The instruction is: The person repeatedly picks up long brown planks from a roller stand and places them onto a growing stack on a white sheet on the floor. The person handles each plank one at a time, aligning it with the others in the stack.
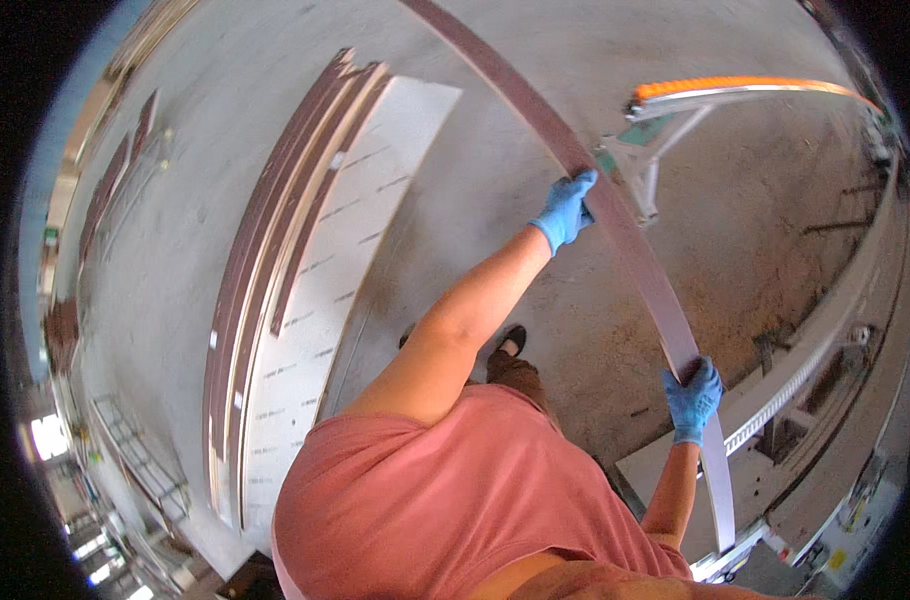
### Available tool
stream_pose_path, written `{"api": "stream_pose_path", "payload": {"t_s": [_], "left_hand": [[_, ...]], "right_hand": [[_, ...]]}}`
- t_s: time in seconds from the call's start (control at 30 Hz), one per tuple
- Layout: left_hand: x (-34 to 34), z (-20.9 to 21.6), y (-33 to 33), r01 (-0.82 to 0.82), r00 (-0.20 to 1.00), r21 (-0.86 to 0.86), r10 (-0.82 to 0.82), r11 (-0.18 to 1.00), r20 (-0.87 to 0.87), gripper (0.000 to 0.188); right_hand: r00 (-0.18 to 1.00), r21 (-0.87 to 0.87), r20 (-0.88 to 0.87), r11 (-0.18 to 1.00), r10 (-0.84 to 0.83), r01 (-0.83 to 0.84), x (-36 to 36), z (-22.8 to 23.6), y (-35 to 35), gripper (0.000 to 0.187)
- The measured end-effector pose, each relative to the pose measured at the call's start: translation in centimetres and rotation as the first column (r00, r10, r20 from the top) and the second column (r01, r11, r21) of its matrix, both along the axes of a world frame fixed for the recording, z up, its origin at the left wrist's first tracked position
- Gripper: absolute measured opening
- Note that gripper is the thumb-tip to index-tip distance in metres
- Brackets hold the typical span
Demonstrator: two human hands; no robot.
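Note:
A long narrow board (643,262) with a brownish-mauve face and a pale edge runs from the top of the view down to the lower right. It looks bowed, though the lens bends straight edges here. My left hand (567,210), in a blue glove, grips its left edge about midway along the visible length. Farther down, my right hand (693,400), also blue-gloved, is closed around the board close to its lower end. The undersides of both grips are hidden. The board's far end passes out of view at the top.
Several long brown strips (260,240) lie stacked on a white printed sheet (315,300) to my left. An orange-topped roller stand (745,88) is at the upper right. Along the right runs a long machine bed (805,370). A metal rack (140,455) stands lower left.

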State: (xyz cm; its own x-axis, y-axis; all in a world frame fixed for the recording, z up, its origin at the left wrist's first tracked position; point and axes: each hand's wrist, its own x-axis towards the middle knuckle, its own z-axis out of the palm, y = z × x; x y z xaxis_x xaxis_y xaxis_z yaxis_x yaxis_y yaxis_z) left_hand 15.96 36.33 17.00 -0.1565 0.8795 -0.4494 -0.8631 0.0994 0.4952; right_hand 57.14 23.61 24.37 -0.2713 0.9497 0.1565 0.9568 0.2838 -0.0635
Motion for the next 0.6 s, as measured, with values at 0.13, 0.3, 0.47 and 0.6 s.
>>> {"api": "stream_pose_path", "payload": {"t_s": [0.13,0.3,0.47,0.6], "left_hand": [[-9.2,1.9,-9.6,-0.105,0.987,-0.089,0.093,0.99,-0.132,0.052],[-23.0,-0.5,-25.0,-0.334,0.938,-0.064,0.325,0.94,-0.12,0.044],[-34.1,-1.7,-43.2,-0.552,0.832,-0.173,0.552,0.815,-0.054,0.031],[-40.3,-6.2,-58.6,-0.747,0.652,-0.121,0.756,0.654,0.055,0.03]], "right_hand": [[0.989,-0.037,0.007,0.988,0.15,-0.15,-6.5,-1.1,-3.9,0.073],[0.931,-0.122,-0.024,0.924,0.363,-0.364,-19.9,-1.0,-10.2,0.078],[0.828,-0.115,0.0,0.822,0.561,-0.558,-34.1,-0.4,-17.3,0.076],[0.661,-0.191,0.021,0.652,0.75,-0.734,-45.6,-1.9,-20.5,0.081]]}}
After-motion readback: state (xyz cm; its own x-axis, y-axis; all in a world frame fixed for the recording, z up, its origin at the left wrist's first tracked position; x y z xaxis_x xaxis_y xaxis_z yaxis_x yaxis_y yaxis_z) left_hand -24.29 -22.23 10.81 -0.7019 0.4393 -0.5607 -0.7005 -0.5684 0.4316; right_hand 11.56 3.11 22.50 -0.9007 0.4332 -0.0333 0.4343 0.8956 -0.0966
